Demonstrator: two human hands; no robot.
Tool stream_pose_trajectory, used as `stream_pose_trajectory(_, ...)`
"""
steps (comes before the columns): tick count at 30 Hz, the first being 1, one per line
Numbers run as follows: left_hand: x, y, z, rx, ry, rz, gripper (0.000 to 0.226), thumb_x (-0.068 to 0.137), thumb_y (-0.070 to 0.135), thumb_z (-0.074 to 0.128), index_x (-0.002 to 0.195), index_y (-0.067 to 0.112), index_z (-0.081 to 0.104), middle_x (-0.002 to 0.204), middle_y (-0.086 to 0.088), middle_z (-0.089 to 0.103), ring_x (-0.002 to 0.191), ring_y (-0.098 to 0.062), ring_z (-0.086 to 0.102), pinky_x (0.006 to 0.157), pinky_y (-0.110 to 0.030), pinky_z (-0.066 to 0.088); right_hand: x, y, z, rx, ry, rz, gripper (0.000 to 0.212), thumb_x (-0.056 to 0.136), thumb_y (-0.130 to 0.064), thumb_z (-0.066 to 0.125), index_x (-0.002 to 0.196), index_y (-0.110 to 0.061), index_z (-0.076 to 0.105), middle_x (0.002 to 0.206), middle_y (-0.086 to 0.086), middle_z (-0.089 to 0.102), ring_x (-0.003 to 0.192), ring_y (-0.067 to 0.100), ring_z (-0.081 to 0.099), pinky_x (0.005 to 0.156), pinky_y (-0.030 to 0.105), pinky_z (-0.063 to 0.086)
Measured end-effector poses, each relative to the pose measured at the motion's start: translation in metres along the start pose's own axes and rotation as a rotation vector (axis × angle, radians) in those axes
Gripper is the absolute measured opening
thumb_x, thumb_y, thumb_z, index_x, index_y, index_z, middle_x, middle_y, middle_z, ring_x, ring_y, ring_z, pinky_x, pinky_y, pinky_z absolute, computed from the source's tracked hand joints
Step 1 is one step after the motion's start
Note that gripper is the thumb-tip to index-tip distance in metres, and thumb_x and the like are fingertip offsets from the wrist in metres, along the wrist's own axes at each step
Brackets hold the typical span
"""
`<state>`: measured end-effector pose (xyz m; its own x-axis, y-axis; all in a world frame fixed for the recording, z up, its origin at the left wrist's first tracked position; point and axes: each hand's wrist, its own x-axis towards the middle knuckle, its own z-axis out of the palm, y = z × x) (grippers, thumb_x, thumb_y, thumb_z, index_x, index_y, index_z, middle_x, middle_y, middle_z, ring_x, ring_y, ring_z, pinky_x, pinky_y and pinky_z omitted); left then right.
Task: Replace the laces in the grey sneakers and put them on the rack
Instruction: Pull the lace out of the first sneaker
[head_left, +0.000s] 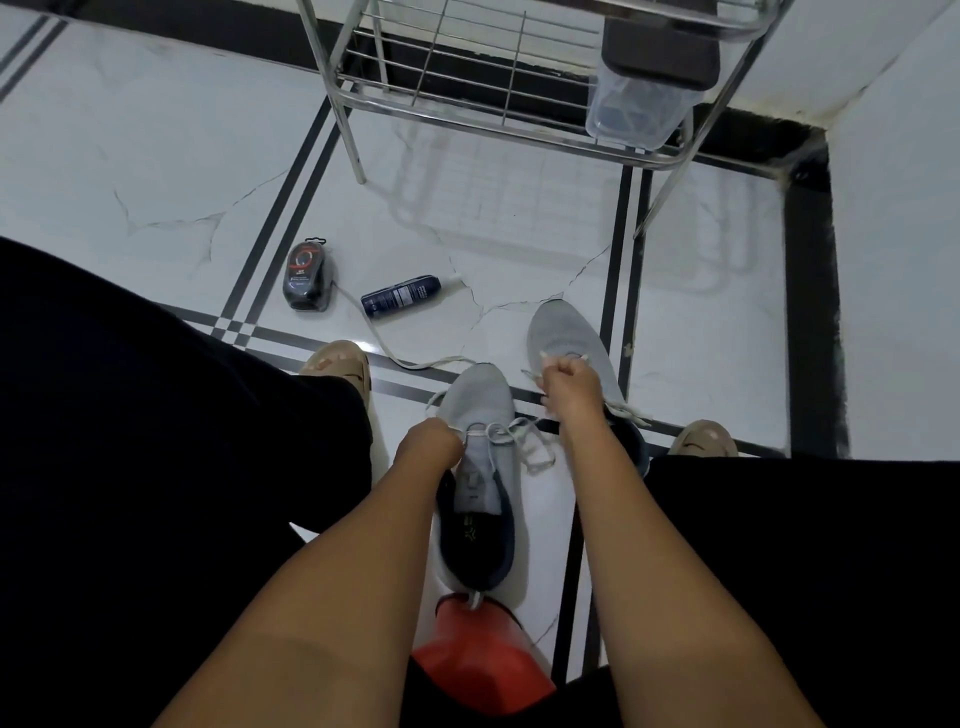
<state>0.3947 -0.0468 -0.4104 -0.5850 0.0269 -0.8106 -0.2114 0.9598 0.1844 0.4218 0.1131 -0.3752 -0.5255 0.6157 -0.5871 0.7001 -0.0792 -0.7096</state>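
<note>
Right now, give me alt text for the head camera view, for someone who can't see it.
Seen from above, a seated person's left hand and right hand pull white laces on a grey sneaker on a white tiled floor. The second sneaker, a spray can and a metal rack lie beyond.

Soft matt knit cloth on both grey sneakers (480, 410), with woven fabric laces (511, 434) and a darker padded lining inside. Polished, glossy tile on the floor (171, 171), veined like marble and reflecting the rack (467, 88) of shiny bare metal wire and tube. Clear plastic for the box (631, 111) on the rack, smooth dark plastic on the spray bottle (400, 295).
</note>
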Motion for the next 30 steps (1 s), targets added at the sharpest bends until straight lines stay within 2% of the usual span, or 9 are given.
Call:
stream_pose_trajectory(3,-0.001,0.003,-0.003,-0.049,0.057,0.048,0.035,0.088,0.017,0.05,0.122,0.009,0.052,0.114,-0.015,0.06,0.099,-0.032,0.062,0.079,-0.035,0.053,-0.001,-0.011,-0.004,-0.378,0.176,-0.248,0.047,0.089,-0.029,0.063,0.129,-0.012,0.044,0.14,0.009,0.034,0.099,0.026,0.057,0.081,0.038,0.052)
stream_pose_trajectory(5,-0.003,0.008,-0.006,-0.058,0.163,0.144,0.028,0.086,0.015,0.051,0.113,0.016,0.055,0.113,-0.009,0.061,0.1,-0.029,0.059,0.073,-0.034,0.046,-0.011,-0.006,0.004,-0.503,0.281,-0.307,0.036,0.087,-0.03,0.064,0.113,-0.011,0.049,0.123,0.009,0.044,0.09,0.029,0.058,0.073,0.038,0.053)
stream_pose_trajectory(9,0.002,0.008,0.0,-0.117,0.211,0.298,0.022,0.087,0.01,0.052,0.09,0.028,0.064,0.117,-0.004,0.057,0.099,-0.025,0.058,0.08,-0.033,0.048,-0.03,0.028,0.019,-0.791,-0.335,0.017,0.024,0.075,-0.036,0.066,0.077,-0.016,0.053,0.084,0.007,0.059,0.079,0.026,0.061,0.065,0.03,0.05)
stream_pose_trajectory(12,0.003,0.004,0.011,-0.034,0.169,0.382,0.029,0.088,0.009,0.051,0.104,0.027,0.067,0.122,-0.002,0.048,0.102,-0.028,0.057,0.081,-0.032,0.046,-0.036,0.045,0.018,-0.843,-0.405,-0.019,0.012,0.082,-0.022,0.06,0.075,-0.013,0.055,0.081,0.007,0.058,0.082,0.026,0.057,0.061,0.026,0.045)
stream_pose_trajectory(16,0.003,0.003,0.022,0.131,0.211,0.461,0.026,0.093,0.02,0.049,0.117,0.02,0.057,0.116,-0.009,0.048,0.103,-0.029,0.055,0.08,-0.036,0.043,-0.033,0.042,0.019,-0.916,-0.346,-0.099,0.03,0.085,-0.011,0.052,0.059,-0.016,0.039,0.069,0.005,0.044,0.077,0.026,0.049,0.061,0.027,0.036)
stream_pose_trajectory(20,0.009,0.015,0.012,0.049,0.136,0.424,0.027,0.09,0.03,0.053,0.1,0.006,0.062,0.102,-0.013,0.057,0.093,-0.029,0.059,0.077,-0.035,0.047,-0.03,0.049,0.015,-0.77,-0.272,-0.009,0.032,0.084,-0.008,0.051,0.057,-0.017,0.037,0.065,0.003,0.041,0.075,0.024,0.046,0.049,0.025,0.029)
stream_pose_trajectory(23,0.012,0.012,-0.001,-0.228,0.107,0.302,0.017,0.088,0.028,0.051,0.076,0.016,0.053,0.075,-0.006,0.051,0.064,-0.018,0.049,0.06,-0.028,0.041,-0.026,0.051,0.013,-0.7,-0.24,0.042,0.023,0.086,-0.01,0.05,0.064,-0.015,0.046,0.071,0.003,0.049,0.077,0.024,0.049,0.059,0.024,0.036)
stream_pose_trajectory(26,0.015,0.015,-0.004,-0.202,0.042,0.236,0.028,0.093,0.031,0.049,0.07,0.016,0.057,0.091,-0.011,0.061,0.087,-0.025,0.057,0.078,-0.035,0.048,-0.024,0.045,0.019,-0.779,-0.275,-0.028,0.032,0.087,-0.011,0.051,0.058,-0.017,0.036,0.066,0.001,0.041,0.075,0.024,0.047,0.048,0.024,0.027)
stream_pose_trajectory(30,0.011,0.022,0.011,-0.119,0.168,0.269,0.028,0.095,0.027,0.051,0.103,0.01,0.071,0.111,-0.012,0.058,0.112,-0.026,0.052,0.085,-0.038,0.048,-0.024,0.044,0.023,-0.816,-0.277,-0.079,0.037,0.087,-0.009,0.052,0.055,-0.015,0.034,0.068,0.005,0.044,0.075,0.026,0.049,0.048,0.024,0.028)
